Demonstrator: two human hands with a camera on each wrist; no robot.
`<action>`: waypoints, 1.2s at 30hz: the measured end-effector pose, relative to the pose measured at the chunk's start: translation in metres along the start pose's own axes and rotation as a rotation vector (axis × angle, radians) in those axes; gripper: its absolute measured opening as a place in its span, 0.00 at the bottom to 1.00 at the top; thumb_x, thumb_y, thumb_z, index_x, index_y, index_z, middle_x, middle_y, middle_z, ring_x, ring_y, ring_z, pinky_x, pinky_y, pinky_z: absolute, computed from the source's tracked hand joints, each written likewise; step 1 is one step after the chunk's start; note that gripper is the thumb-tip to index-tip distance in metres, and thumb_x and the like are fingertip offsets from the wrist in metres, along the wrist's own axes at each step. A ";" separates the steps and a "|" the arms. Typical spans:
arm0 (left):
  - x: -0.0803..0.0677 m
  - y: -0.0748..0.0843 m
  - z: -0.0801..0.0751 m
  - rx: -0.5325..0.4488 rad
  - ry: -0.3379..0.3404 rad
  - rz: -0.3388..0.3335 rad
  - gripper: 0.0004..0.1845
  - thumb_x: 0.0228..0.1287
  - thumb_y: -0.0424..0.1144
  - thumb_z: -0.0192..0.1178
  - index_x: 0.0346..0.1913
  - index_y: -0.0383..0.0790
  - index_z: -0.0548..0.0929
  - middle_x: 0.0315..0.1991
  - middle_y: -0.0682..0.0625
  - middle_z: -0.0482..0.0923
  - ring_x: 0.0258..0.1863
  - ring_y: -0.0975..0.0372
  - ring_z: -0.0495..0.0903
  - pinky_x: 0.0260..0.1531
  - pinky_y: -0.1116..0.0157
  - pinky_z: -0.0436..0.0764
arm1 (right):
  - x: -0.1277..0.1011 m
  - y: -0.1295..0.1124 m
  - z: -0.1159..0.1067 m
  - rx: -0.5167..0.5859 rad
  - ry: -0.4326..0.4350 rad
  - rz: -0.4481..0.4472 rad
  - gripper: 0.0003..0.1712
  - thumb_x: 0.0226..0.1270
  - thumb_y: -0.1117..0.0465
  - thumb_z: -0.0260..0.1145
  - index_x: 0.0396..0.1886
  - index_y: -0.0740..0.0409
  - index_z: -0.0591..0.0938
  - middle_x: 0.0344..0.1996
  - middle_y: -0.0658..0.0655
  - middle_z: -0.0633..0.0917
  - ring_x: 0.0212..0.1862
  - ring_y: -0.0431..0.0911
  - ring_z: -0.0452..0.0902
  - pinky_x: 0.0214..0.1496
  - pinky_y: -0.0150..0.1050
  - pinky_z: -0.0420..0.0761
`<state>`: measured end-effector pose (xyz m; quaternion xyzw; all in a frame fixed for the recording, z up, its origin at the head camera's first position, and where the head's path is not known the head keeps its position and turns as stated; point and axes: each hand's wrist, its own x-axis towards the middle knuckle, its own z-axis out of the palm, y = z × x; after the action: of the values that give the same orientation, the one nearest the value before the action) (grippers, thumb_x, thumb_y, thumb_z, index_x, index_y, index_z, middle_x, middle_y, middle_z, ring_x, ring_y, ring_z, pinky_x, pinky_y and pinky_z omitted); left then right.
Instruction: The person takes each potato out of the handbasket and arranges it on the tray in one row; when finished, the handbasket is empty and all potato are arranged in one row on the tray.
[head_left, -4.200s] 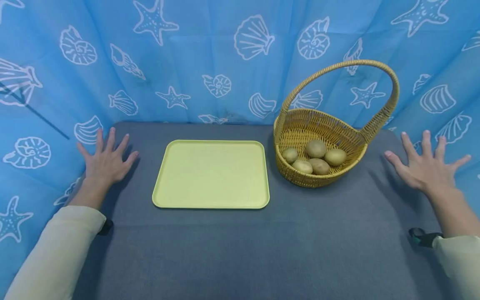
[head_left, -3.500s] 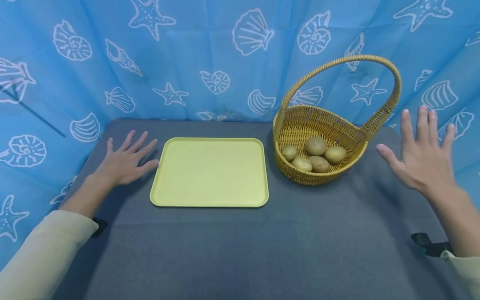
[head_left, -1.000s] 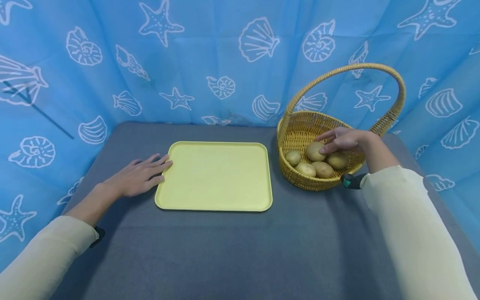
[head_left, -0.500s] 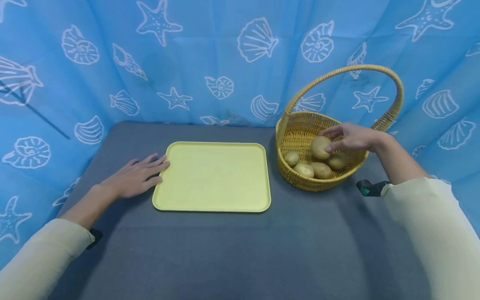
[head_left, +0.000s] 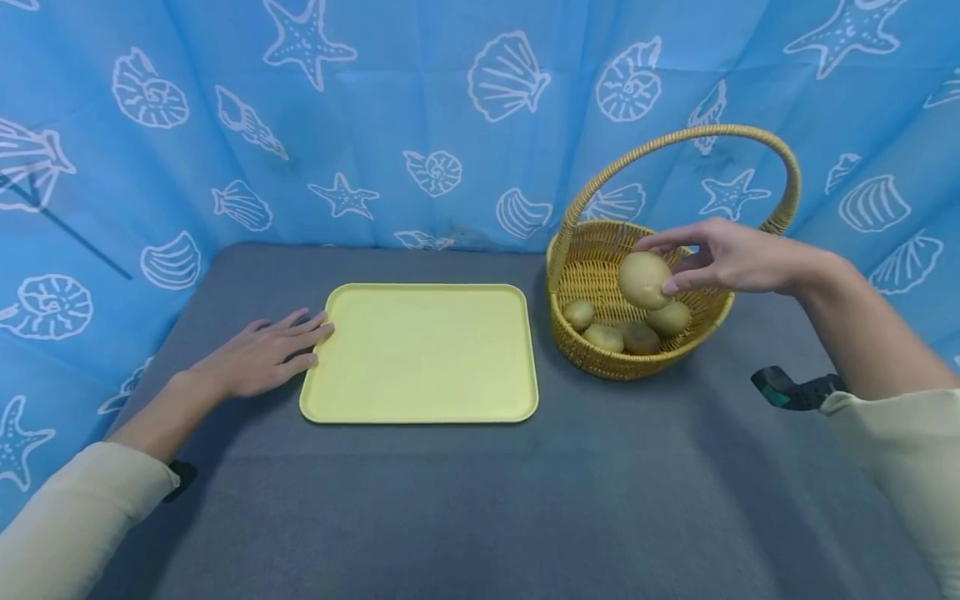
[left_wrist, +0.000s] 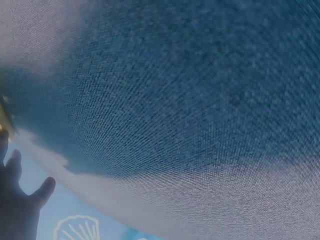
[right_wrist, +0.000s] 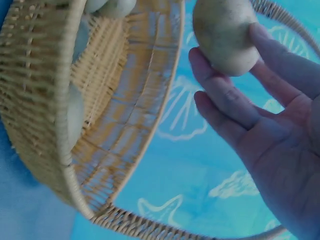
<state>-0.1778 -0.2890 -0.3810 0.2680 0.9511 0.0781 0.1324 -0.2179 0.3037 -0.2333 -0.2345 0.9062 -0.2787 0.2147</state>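
My right hand (head_left: 738, 257) pinches a pale brown potato (head_left: 643, 279) between thumb and fingers, over the wicker basket (head_left: 611, 367). In the right wrist view, the potato (right_wrist: 225, 37) sits at the fingertips, beside the basket's rim. Several other potatoes (head_left: 603, 337) lie at the bottom of the basket. On the left, my left hand (head_left: 258, 357) has its fingers stretched out, fingertips at the left rim of a yellow rectangular tray (head_left: 420, 354). Only part of that dark, backlit left hand (left_wrist: 20, 200) shows in the left wrist view.
The basket's tall arched handle (head_left: 682, 133) rises behind my right hand. Dark grey cloth (head_left: 480, 500) covers the table. A blue curtain (head_left: 420, 108) with white shells and starfish hangs along the back and sides.
Both hands came in from the sides, the left to the tray's rim, the right into the basket. The right hand took hold of a potato and has lifted it off the others.
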 end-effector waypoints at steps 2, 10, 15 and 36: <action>0.000 0.000 0.000 0.003 -0.001 0.002 0.33 0.79 0.56 0.43 0.79 0.45 0.56 0.79 0.43 0.51 0.77 0.42 0.46 0.65 0.32 0.50 | 0.000 -0.010 0.004 0.017 -0.019 -0.056 0.32 0.69 0.61 0.69 0.72 0.53 0.72 0.59 0.56 0.80 0.57 0.47 0.81 0.49 0.35 0.81; -0.001 0.001 0.001 0.019 -0.001 0.003 0.34 0.79 0.57 0.43 0.79 0.45 0.56 0.79 0.43 0.50 0.77 0.42 0.47 0.64 0.31 0.49 | 0.017 -0.045 0.040 0.033 -0.084 -0.297 0.32 0.68 0.63 0.70 0.70 0.59 0.73 0.60 0.55 0.80 0.57 0.49 0.80 0.55 0.36 0.80; 0.000 0.000 0.002 0.033 -0.001 0.003 0.34 0.79 0.57 0.43 0.79 0.45 0.56 0.79 0.43 0.50 0.77 0.43 0.47 0.64 0.31 0.50 | 0.031 -0.065 0.073 0.153 -0.164 -0.334 0.34 0.67 0.64 0.70 0.71 0.59 0.71 0.60 0.56 0.79 0.58 0.50 0.80 0.59 0.43 0.79; -0.002 0.002 0.002 0.034 0.004 -0.006 0.34 0.79 0.57 0.43 0.79 0.45 0.56 0.79 0.43 0.50 0.77 0.43 0.48 0.65 0.31 0.50 | 0.109 -0.114 0.189 0.326 -0.131 -0.398 0.34 0.63 0.73 0.70 0.69 0.68 0.70 0.59 0.63 0.75 0.56 0.50 0.82 0.56 0.37 0.80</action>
<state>-0.1748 -0.2885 -0.3821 0.2669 0.9534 0.0621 0.1260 -0.1718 0.0844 -0.3350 -0.3879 0.7696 -0.4419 0.2489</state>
